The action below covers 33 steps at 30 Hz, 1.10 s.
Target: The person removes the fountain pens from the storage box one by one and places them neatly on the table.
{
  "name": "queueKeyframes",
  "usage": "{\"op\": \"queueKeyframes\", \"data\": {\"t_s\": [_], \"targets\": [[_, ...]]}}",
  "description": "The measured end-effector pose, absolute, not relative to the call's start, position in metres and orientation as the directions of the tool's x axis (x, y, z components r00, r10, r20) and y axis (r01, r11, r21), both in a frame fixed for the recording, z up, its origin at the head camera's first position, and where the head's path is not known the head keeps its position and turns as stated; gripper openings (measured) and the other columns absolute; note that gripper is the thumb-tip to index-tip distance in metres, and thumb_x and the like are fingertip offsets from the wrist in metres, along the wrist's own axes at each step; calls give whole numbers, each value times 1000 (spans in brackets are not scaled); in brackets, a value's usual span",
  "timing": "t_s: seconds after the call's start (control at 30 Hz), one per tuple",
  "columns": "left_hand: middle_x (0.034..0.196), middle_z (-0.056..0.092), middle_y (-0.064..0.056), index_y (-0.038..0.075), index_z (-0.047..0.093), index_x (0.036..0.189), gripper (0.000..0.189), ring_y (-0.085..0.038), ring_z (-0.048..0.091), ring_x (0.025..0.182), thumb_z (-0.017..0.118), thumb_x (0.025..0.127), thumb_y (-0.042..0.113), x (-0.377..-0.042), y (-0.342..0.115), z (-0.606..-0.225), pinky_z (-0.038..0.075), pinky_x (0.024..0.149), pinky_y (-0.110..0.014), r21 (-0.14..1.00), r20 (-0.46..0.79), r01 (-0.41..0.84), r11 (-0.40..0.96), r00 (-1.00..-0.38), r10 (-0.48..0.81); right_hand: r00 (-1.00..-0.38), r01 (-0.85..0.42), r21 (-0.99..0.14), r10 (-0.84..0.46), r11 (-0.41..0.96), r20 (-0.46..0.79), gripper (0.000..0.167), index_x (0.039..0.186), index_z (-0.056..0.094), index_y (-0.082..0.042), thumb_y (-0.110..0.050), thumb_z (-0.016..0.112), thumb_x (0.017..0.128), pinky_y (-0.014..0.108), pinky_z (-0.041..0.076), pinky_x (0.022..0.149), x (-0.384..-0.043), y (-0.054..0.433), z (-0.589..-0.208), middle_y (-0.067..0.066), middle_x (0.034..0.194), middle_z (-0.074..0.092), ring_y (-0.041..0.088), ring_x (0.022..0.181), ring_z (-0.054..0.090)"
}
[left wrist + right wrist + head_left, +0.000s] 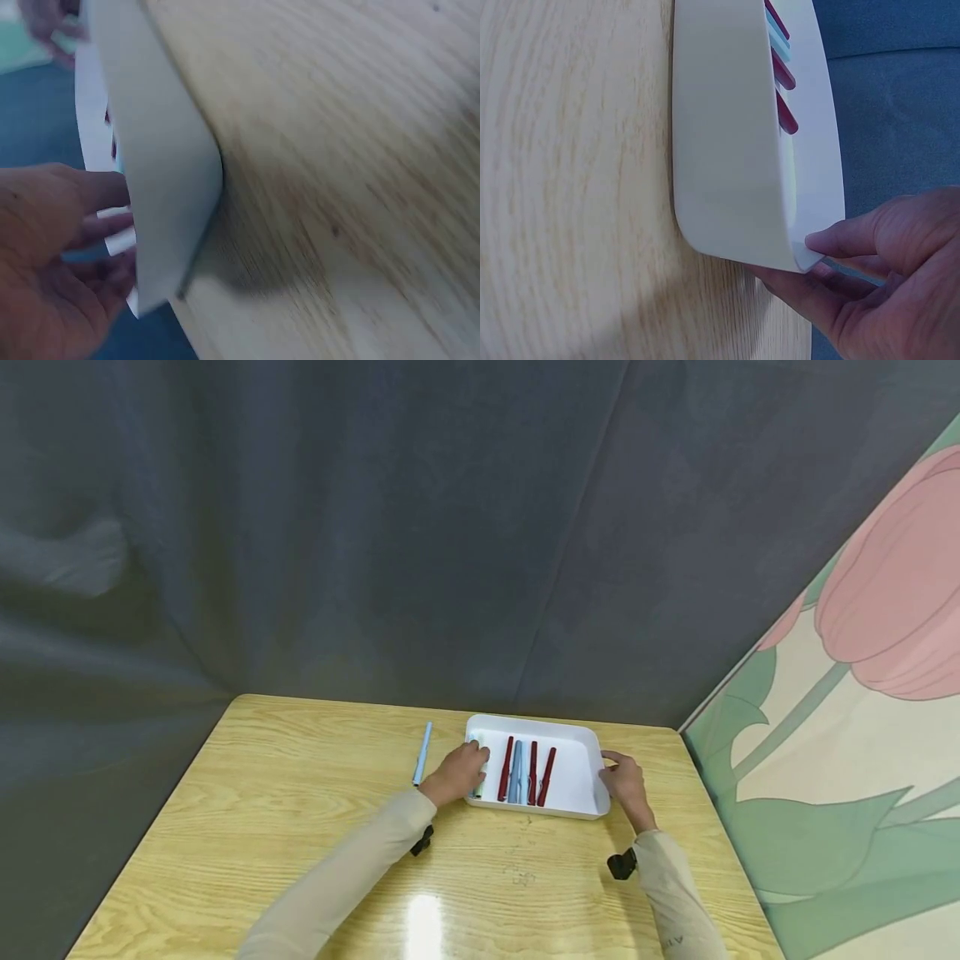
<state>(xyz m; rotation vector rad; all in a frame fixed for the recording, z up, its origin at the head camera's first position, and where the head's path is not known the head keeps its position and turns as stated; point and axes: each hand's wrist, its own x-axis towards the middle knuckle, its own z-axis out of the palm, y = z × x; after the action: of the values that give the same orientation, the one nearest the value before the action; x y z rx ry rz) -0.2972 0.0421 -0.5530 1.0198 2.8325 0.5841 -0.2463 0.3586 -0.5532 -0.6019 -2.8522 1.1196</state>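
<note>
head view: white tray [576, 770] is resting on wood-grain table [352, 764], containing red and blue pens [517, 772]; right hand [625, 782] is pinching its right end; left hand [456, 773] is partly covering pale pens [478, 791], finger grasp undeterminable.

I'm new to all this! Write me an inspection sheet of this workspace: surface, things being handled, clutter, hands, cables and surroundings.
Surface: wooden table, with faint dark marks and a bright reflection near the front.
Job's things: white tray holding three dark red pens, a blue-grey pen and a light blue pen; paler pens partly hidden by the left hand; loose blue pen left of the tray.
Clutter: nothing seen.
Hands: left reaches into the tray's left end, grip unclear; right hand grips its right end with its fingers.
Cables: nothing seen.
Surroundings: dark curtain behind, flower-patterned panel at right.
</note>
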Motion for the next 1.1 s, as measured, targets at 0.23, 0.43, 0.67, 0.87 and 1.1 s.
{"op": "queueKeyframes", "data": {"t_s": [0.23,0.43,0.67,0.87,1.1], "targets": [[110,64,-17,3,68,113,25,-30,62,106,77,97,21,-296,59,-552,56,90,-38,187,-100,528,828,-829,551,-930,331,-664,349,670,-112,45,140,59,11,5,54,96,27,50,57,-246,352,-550,36,113,69,34,85,70],[96,67,-17,2,65,107,20,-32,63,93,75,89,-1,-302,56,-547,53,76,-39,535,-18,370,759,-893,449,-932,334,-665,341,668,-126,45,141,58,11,4,54,96,29,53,61,-244,350,-547,36,116,68,38,91,70],[98,70,-15,4,61,115,32,-23,65,83,76,86,1,-312,43,-538,51,67,-30,870,-62,104,483,-947,316,-938,314,-670,327,673,-112,47,142,57,11,4,54,95,34,57,67,-244,355,-546,37,118,67,47,103,70],[105,66,-19,-3,60,128,40,-24,69,80,72,90,-2,-318,32,-546,64,70,-39,981,-124,-54,186,-911,394,-936,320,-665,335,675,-111,46,140,59,11,5,54,94,28,51,58,-244,359,-549,36,112,70,35,85,72],[111,61,-19,-6,56,136,43,-19,68,82,68,95,-3,-320,21,-557,65,74,-39,992,-116,-84,90,-892,437,-936,320,-668,334,671,-113,46,140,58,11,4,56,95,29,53,59,-242,360,-547,36,112,69,40,91,72]]}}
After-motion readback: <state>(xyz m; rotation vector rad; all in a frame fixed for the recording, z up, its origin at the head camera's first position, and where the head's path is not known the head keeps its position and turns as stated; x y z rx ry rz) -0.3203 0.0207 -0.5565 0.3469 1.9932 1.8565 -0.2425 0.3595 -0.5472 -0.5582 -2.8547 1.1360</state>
